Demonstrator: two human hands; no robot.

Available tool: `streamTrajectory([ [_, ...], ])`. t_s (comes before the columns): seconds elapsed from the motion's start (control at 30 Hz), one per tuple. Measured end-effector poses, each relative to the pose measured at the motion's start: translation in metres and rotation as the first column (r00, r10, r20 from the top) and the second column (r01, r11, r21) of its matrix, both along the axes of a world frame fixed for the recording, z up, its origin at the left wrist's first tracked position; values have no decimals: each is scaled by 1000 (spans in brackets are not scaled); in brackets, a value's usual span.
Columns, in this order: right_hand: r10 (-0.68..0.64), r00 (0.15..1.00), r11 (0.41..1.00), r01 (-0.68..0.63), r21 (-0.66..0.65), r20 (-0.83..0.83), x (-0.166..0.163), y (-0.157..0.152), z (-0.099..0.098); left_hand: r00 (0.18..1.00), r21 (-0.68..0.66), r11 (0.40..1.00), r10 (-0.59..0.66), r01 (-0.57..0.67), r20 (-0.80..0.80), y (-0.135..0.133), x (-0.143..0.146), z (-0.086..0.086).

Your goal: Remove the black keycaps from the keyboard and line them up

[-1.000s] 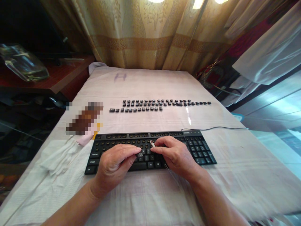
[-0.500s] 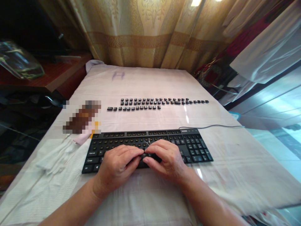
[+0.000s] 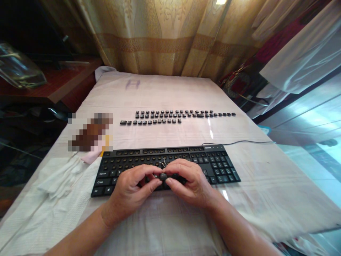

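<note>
A black keyboard (image 3: 218, 180) lies in front of me, with bare switch sockets in its upper rows and keycaps left on its lower rows and number pad. Above its lower middle, my left hand (image 3: 137, 183) pinches a small black keycap (image 3: 163, 176) between thumb and forefinger. My right hand (image 3: 186, 179) is closed close beside it, its fingertips at the keycap's right side. Thin bent metal wire (image 3: 163, 163) sticks up at the right forefinger, apparently held in that hand; its lower end is hidden.
Loose keycaps (image 3: 149, 122) lie in rows on the cloth-covered table (image 3: 170, 94) beyond the keyboard. A cable (image 3: 239, 143) runs off right. White cloth (image 3: 66, 181) and a blurred-out item (image 3: 92, 133) lie at left. A curtain (image 3: 160, 42) hangs behind.
The fingertips have drawn slightly apart, and the keycap now shows between them. The wire has shifted a little left. The view has moved slightly.
</note>
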State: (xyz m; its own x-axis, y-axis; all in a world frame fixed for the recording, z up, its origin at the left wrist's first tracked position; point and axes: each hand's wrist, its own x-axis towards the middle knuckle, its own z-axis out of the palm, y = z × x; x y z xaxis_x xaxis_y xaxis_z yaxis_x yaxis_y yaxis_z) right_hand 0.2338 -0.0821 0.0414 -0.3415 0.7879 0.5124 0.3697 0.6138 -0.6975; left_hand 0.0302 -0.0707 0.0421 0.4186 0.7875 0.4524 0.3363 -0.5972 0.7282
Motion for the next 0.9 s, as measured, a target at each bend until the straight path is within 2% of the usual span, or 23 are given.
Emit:
streamTrajectory([
  [0.27, 1, 1000, 1000, -1, 4, -11, 0, 0, -1, 999, -73, 997, 12, -8, 52, -1, 0, -2],
  [0.5, -39, 999, 999, 39, -14, -26, 0, 1, -4, 999, -95, 995, 15, -11, 36, -1, -1, 0],
  [0.9, -13, 1000, 1000, 13, 0, -17, 0, 1, -5, 999, -97, 995, 27, -24, 29, -2, -2, -4],
])
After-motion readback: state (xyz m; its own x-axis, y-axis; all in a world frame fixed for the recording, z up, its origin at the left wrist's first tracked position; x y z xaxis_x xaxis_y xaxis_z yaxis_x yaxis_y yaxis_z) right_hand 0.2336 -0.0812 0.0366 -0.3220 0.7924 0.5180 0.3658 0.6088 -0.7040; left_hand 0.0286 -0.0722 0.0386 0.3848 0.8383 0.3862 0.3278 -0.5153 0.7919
